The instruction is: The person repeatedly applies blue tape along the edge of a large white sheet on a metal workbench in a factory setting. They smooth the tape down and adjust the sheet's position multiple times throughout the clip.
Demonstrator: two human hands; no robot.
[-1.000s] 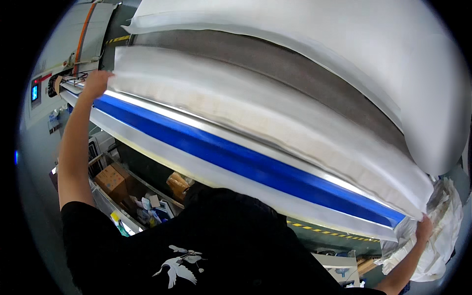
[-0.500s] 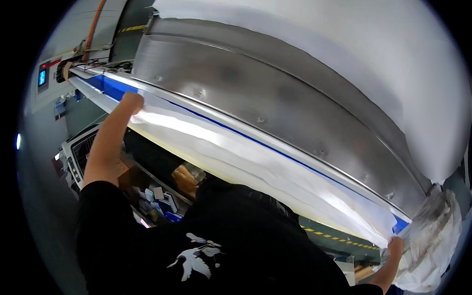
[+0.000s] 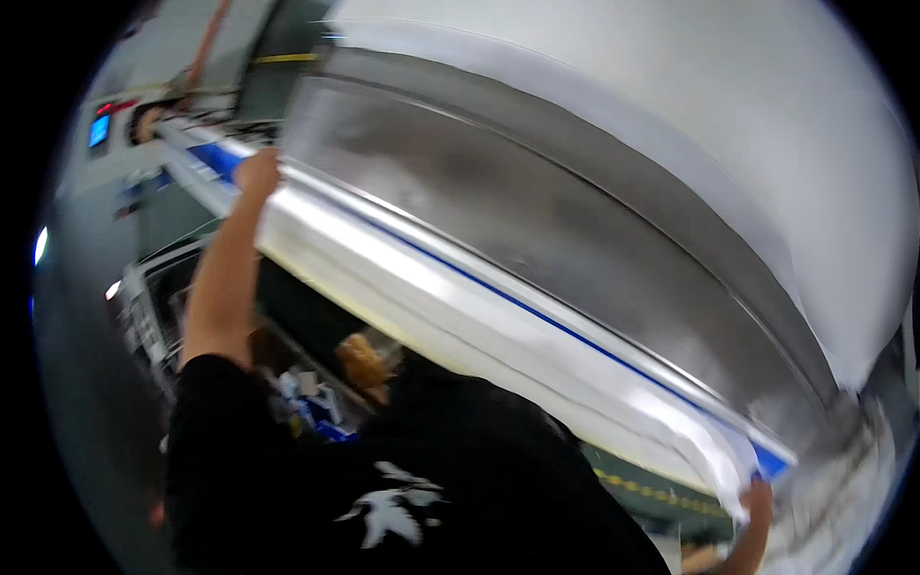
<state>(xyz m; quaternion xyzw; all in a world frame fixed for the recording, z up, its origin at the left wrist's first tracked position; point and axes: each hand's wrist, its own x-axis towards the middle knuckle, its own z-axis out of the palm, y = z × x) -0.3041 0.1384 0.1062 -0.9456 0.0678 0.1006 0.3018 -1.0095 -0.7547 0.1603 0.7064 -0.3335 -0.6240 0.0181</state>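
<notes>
While both arms stretch wide apart, the left hand closes over the far-left end of a long white sheet, its fingers curled around the fabric's upper edge. The right hand grips the opposite end at the lower right, fingers wrapped into the bunched corner there; how tightly is blurred. One sheet is in hand, pulled into a long band between the two hands, smooth and slightly glossy in the middle, gathered into folds at the right corner. It lies along the front edge of one large machine, just below a thin blue strip that runs the length of that edge. Above the strip sits a curved trough of dull brushed metal, and above that a broad white padded roller, soft-looking and cylindrical. One small blue screen glows on a grey panel at the far left. The person's black shirt carries one white print.
</notes>
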